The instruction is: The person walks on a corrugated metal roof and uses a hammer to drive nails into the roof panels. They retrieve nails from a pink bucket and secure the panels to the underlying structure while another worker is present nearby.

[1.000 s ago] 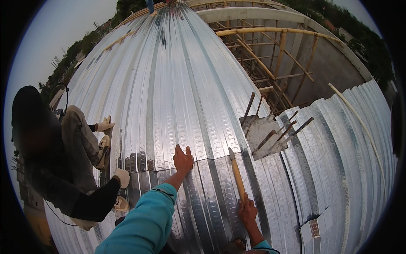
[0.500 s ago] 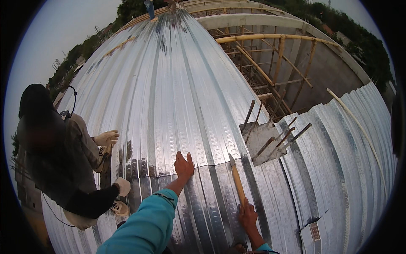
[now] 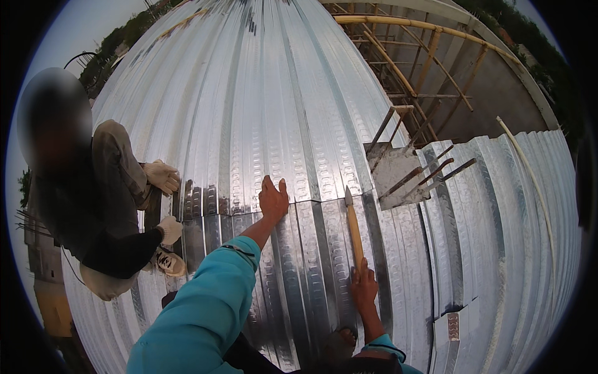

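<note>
Ribbed, shiny metal decking sheets (image 3: pixel 268 106) spread out before me, with a crosswise overlap seam running under my hands. My left hand (image 3: pixel 273 198) lies on the sheet at this seam, fingers stretched out and holding nothing. To the right, my right hand (image 3: pixel 364 288) is wrapped round the lower end of a wooden-handled tool (image 3: pixel 354 234) with a tapered metal head. That head rests on or just above the decking beside the seam; the exact kind of tool cannot be made out.
A crouching co-worker (image 3: pixel 87 193) in white gloves is at the left. Rusty rebar stubs (image 3: pixel 430 177) stick up from a concrete patch (image 3: pixel 392 187) at the right. Beyond lies an open pit with bamboo scaffolding (image 3: pixel 430 59). A pale hose (image 3: pixel 529 168) crosses the right-hand decking, near a cut opening (image 3: pixel 453 326).
The view has tilted down, so the decking and both hands sit higher in it. My hands keep their places by the seam. The co-worker's gloved hands have shifted slightly.
</note>
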Demonstrator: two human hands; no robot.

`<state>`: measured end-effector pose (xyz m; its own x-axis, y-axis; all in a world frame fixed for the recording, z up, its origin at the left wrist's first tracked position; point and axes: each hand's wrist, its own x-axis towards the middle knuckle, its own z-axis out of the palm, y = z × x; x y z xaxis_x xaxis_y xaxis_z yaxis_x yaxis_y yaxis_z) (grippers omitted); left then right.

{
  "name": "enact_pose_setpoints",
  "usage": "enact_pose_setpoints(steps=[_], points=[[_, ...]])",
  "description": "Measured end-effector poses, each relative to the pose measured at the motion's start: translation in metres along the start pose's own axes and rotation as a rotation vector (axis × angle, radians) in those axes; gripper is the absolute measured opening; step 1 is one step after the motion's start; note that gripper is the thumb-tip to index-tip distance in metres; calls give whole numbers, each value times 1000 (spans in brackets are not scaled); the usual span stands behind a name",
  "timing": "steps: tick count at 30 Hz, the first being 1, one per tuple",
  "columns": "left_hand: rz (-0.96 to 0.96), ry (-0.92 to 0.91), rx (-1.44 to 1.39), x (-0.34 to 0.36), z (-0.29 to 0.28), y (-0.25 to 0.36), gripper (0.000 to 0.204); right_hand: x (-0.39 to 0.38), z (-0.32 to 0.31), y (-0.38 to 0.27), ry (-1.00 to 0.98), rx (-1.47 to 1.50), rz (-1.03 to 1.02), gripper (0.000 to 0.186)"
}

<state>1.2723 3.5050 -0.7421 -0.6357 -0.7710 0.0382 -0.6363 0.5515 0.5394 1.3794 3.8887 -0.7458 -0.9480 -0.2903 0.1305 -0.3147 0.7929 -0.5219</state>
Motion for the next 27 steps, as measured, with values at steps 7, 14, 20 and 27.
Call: enact_pose_setpoints(steps=[7, 14, 20, 27], points=[[111, 159, -6, 5, 6, -14, 64, -2, 1, -11, -75, 15, 75, 53], [-51, -66, -22, -4, -11, -4, 69, -6, 6, -5, -86, 15, 57, 54], [-7, 65, -40, -2, -1, -8, 68, -2, 5, -7, -37, -13, -3, 53], [57, 112, -27, 2, 3, -12, 68, -1, 5, -5, -27, 9, -31, 54]])
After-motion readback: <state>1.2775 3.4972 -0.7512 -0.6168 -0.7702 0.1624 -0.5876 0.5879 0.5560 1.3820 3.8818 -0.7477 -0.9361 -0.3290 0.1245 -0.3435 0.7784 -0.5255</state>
